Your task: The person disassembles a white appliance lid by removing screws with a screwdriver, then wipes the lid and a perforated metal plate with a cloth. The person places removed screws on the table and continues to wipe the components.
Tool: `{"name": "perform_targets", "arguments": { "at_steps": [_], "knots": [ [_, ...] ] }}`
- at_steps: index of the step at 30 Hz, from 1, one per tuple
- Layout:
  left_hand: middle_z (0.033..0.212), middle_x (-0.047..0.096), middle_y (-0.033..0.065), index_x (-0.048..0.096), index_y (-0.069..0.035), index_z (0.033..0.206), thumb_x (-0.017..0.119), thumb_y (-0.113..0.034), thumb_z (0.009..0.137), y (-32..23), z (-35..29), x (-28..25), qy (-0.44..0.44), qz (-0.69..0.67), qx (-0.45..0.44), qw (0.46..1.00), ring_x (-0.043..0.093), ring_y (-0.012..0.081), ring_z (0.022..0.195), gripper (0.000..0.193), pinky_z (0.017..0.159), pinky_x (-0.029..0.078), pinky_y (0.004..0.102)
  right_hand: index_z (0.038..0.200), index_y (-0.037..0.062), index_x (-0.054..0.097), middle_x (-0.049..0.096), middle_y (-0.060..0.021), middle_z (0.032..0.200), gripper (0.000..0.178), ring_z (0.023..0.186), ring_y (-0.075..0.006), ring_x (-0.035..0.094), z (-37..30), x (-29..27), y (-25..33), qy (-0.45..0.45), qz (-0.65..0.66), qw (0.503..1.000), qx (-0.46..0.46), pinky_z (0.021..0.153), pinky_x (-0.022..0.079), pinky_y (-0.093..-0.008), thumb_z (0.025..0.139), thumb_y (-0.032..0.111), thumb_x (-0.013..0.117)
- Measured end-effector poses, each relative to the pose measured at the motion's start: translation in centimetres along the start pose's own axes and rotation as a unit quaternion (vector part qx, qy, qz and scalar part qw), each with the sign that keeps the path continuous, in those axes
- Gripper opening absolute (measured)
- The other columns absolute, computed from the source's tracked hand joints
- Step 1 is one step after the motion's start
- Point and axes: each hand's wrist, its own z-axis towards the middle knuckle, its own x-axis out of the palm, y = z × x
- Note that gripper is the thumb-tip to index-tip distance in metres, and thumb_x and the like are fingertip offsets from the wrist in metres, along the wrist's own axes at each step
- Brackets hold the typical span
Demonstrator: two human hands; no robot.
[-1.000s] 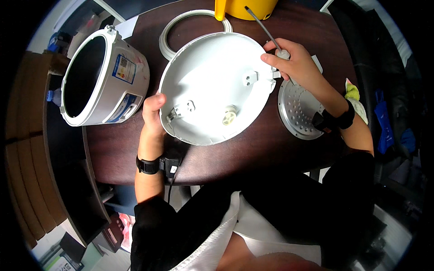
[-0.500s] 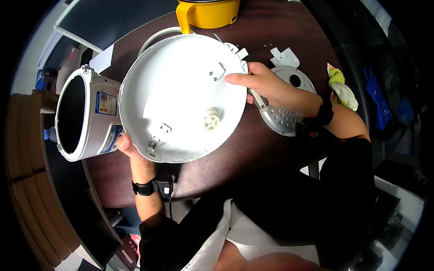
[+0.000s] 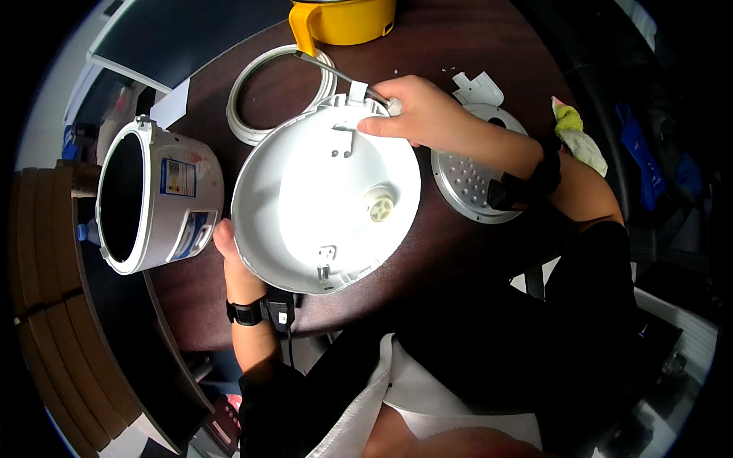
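Observation:
A round white plastic lid shell point(image 3: 305, 183), hollow side up, is tilted between my two hands above the table. Inside it are a pale round valve piece point(image 3: 379, 204), a small metal clip point(image 3: 324, 266) at the near rim and a raised bracket at the far side. My left hand point(image 3: 233, 256) grips the left rim, thumb outside, its other fingers hidden beneath. At the far right rim, my right hand point(image 3: 412, 114) pinches the shell beside the bracket. A screwdriver point(image 3: 336, 72) is also in that hand, its metal shaft pointing up and left over the rim.
On the left, a white rice cooker body point(image 3: 179, 195) lies on its side. Behind the shell are a white ring point(image 3: 238, 99) and a yellow pot point(image 3: 355, 21). A dimpled metal disc point(image 3: 469, 179), a white plastic piece point(image 3: 479, 88) and a cloth point(image 3: 580, 145) are on the right.
The shell has turned counterclockwise, moved slightly right and toward me, and tilted. My right hand has shifted left and up with it. More of the screwdriver and white ring now shows.

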Motion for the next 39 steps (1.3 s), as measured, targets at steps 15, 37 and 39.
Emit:
{"name": "perform_targets", "arguments": {
  "at_steps": [15, 37, 39],
  "knots": [
    [0.131, 0.043, 0.0141, 0.038, -0.004, 0.133, 0.047, -0.055, 0.076, -2.3, 1.2, 0.6, -0.224, 0.061, 0.167, 0.958, 0.045, 0.0281, 0.117, 0.077, 0.098, 0.039, 0.0404, 0.122, 0.0013, 0.041, 0.057, -0.0038, 0.072, 0.037, 0.065, -0.0117, 0.056, -6.5, -2.4, -1.8, 0.080, -0.007, 0.987, 0.142, 0.062, 0.045, -0.0250, 0.089, 0.014, 0.052],
    [0.128, 0.045, 0.0122, 0.040, -0.006, 0.131, 0.044, -0.055, 0.080, -2.7, 1.0, 1.1, -0.241, 0.051, 0.191, 0.950, 0.044, 0.0259, 0.117, 0.072, 0.097, 0.037, 0.0393, 0.104, 0.0041, 0.053, 0.058, -0.0119, 0.085, 0.032, 0.078, -0.0246, 0.059, -8.8, -7.3, -5.5, -0.105, -0.263, 0.958, 0.054, 0.070, 0.046, -0.0340, 0.080, 0.023, 0.063],
    [0.128, 0.045, 0.0121, 0.040, -0.006, 0.131, 0.044, -0.055, 0.079, -2.5, 1.5, 1.7, -0.244, 0.054, 0.183, 0.951, 0.044, 0.0259, 0.117, 0.072, 0.097, 0.037, 0.0392, 0.103, 0.0038, 0.052, 0.057, -0.0125, 0.087, 0.034, 0.080, -0.0253, 0.058, -10.6, -8.9, -6.5, -0.134, -0.312, 0.936, 0.089, 0.071, 0.045, -0.0341, 0.079, 0.025, 0.064]
  ]
}}
